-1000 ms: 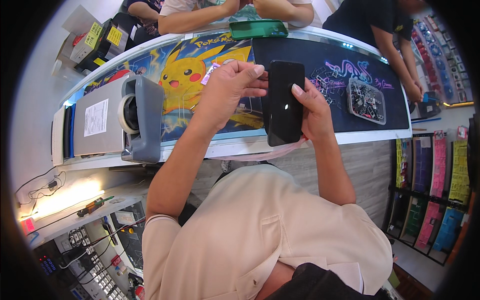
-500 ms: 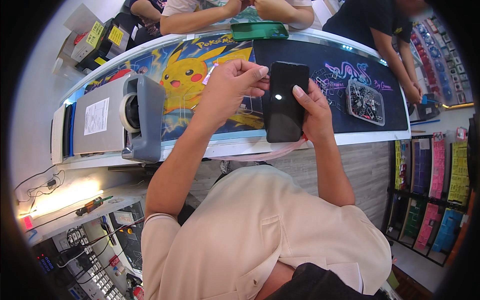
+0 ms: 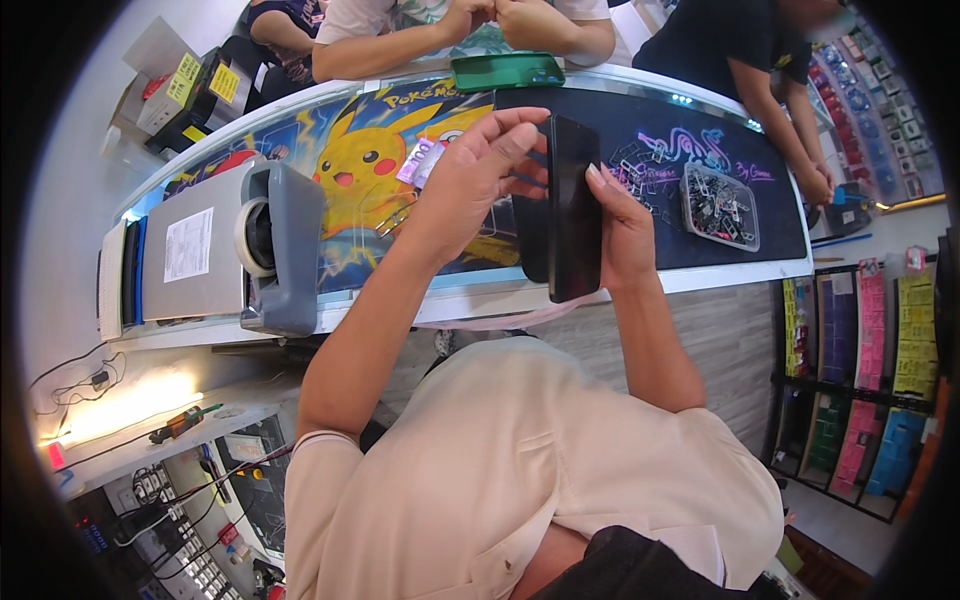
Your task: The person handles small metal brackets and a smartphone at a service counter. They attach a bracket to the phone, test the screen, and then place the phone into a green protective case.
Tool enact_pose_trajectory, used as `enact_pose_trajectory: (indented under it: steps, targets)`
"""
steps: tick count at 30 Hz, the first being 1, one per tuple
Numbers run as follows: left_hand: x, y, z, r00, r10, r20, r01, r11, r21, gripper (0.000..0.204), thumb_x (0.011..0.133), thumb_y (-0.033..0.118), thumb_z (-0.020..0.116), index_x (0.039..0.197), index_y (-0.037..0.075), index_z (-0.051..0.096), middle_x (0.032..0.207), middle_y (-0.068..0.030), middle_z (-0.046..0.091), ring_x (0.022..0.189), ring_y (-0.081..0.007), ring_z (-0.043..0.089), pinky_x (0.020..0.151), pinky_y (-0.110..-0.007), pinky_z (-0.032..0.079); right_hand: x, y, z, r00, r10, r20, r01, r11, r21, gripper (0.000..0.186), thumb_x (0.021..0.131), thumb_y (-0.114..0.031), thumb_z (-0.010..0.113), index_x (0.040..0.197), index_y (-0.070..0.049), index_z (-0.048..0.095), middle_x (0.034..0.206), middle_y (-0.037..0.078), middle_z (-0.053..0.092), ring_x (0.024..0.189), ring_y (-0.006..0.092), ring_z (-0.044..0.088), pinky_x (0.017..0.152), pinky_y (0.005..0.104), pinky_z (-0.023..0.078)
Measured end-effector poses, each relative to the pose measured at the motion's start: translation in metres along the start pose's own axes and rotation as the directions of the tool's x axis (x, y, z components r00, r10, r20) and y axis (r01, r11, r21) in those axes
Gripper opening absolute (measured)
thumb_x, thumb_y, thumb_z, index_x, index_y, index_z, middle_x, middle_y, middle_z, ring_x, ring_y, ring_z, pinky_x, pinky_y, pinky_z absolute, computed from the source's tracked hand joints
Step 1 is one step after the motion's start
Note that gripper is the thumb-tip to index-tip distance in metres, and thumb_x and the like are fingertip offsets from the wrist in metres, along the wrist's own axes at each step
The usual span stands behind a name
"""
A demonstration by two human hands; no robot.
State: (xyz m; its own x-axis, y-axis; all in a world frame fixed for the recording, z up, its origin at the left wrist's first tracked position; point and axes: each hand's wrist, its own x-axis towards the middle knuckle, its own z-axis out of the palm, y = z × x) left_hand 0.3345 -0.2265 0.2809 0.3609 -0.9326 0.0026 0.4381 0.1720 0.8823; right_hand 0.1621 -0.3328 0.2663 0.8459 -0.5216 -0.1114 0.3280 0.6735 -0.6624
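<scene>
I hold a black phone (image 3: 573,215) upright above the counter's front edge. My right hand (image 3: 625,225) grips its right side, fingertips over the edge. The fingers of my left hand (image 3: 480,170) curl over the phone's top left corner. The phone is turned partly edge-on, so it looks narrow. A second dark flat piece (image 3: 528,240) shows just left of it; I cannot tell whether it belongs to the phone.
The counter carries a yellow cartoon mat (image 3: 365,175) and a dark mat (image 3: 690,125) with a clear box of small parts (image 3: 720,205). A grey machine (image 3: 240,250) stands left; a green phone case (image 3: 505,72) lies at the far edge. Other people's arms (image 3: 400,50) rest opposite. A rack of coloured packets (image 3: 870,380) stands right.
The phone has turned from nearly flat-on to partly edge-on and sits a little lower. My left fingers have moved further over its top.
</scene>
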Motion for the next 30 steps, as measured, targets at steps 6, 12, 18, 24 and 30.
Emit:
enact_pose_trajectory:
  steps: [6,12,18,24,30]
  targets:
    - [-0.003,0.008,0.011,0.989,0.143,-0.033,-0.130,0.959,0.253,0.037,0.109,0.032,0.068,0.136,0.005,0.069,0.114,-0.0028,0.070,0.100,-0.0101,0.066,0.089,-0.027,0.053,-0.003,0.007,0.002,0.988,0.077,-0.137,-0.063,0.993,0.105,0.031,0.113,-0.030,0.056,0.122,-0.005,0.071,0.103,0.012,0.077,0.077,0.0208,0.075,0.064,0.0339,0.062]
    - [0.000,-0.006,0.019,0.982,0.181,-0.048,-0.149,0.911,0.384,0.040,0.113,0.033,0.059,0.141,0.004,0.067,0.122,-0.0057,0.069,0.107,-0.0125,0.064,0.097,-0.030,0.051,-0.002,0.016,-0.010,0.994,0.105,0.007,-0.105,0.983,0.154,0.034,0.115,-0.028,0.051,0.137,-0.005,0.062,0.113,0.011,0.074,0.089,0.0212,0.074,0.078,0.0351,0.062]
    - [-0.016,-0.003,0.032,0.953,0.295,-0.069,-0.258,0.909,0.327,0.041,0.114,0.032,0.055,0.145,0.006,0.065,0.140,-0.0100,0.062,0.128,-0.0185,0.060,0.112,-0.034,0.044,-0.002,0.002,-0.024,0.942,0.020,0.335,-0.192,0.851,0.489,0.041,0.116,-0.035,0.042,0.132,-0.003,0.062,0.086,0.011,0.064,0.057,0.0205,0.058,0.048,0.0355,0.044]
    - [-0.021,0.000,0.032,0.923,0.381,0.056,-0.334,0.721,0.607,0.047,0.109,0.034,0.064,0.148,0.008,0.062,0.139,-0.0103,0.061,0.130,-0.0204,0.060,0.113,-0.034,0.043,-0.007,0.000,-0.014,0.972,0.097,0.216,-0.186,0.878,0.440,0.041,0.116,-0.038,0.044,0.128,-0.005,0.064,0.079,0.007,0.061,0.053,0.0195,0.053,0.047,0.0342,0.043]
    - [-0.001,-0.019,0.011,0.987,-0.145,-0.074,0.155,0.976,0.150,0.038,0.109,0.041,0.063,0.130,0.009,0.069,0.115,0.0002,0.069,0.105,-0.0111,0.062,0.098,-0.029,0.049,-0.027,0.013,-0.004,0.931,0.344,0.123,-0.352,0.755,0.553,0.041,0.119,-0.036,0.044,0.128,-0.002,0.065,0.099,0.006,0.068,0.081,0.0161,0.065,0.064,0.0287,0.057]
